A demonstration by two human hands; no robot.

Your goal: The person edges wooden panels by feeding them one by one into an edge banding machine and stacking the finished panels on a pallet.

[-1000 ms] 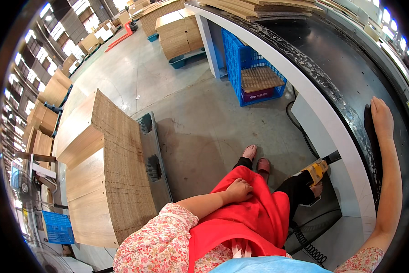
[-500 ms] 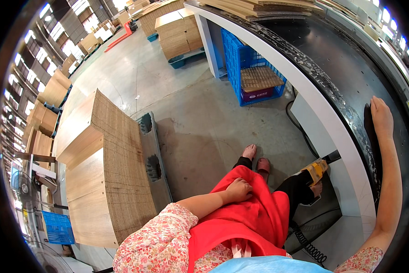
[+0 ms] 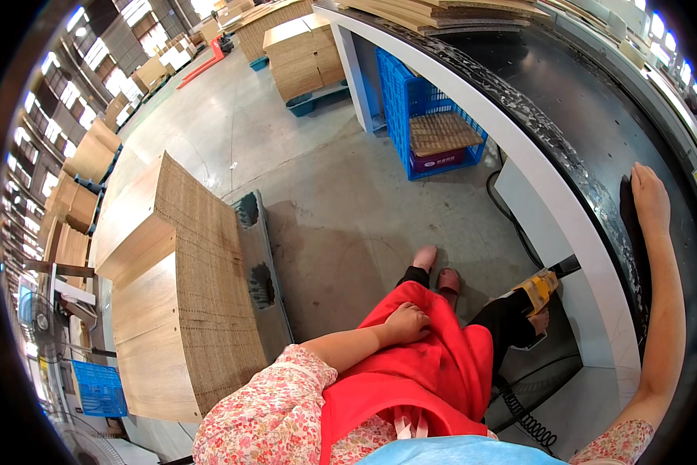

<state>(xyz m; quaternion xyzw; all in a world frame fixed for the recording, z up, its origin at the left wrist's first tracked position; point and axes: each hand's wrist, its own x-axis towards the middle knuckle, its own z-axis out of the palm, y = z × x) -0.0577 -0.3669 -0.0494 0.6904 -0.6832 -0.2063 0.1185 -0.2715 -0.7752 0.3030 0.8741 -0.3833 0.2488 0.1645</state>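
My left hand (image 3: 407,323) rests on the red apron (image 3: 441,364) over my lap, its fingers curled in and nothing showing in them. Out to the right, my right hand (image 3: 651,200) lies on the black worktop (image 3: 573,93) of a long machine. Its fingers are folded together, and no object shows in the grip. A dark shadow falls beside that hand. Below the worktop's white edge (image 3: 550,155), one of my feet is at a yellow foot pedal (image 3: 538,291).
Wooden panels are stacked on a pallet (image 3: 267,256) at left; the panel stack (image 3: 174,310) stands close to my left arm. Under the worktop sits a blue crate (image 3: 399,108) holding a board. Thin boards (image 3: 449,14) lie at the worktop's far end. A coiled cable (image 3: 531,422) hangs by my legs.
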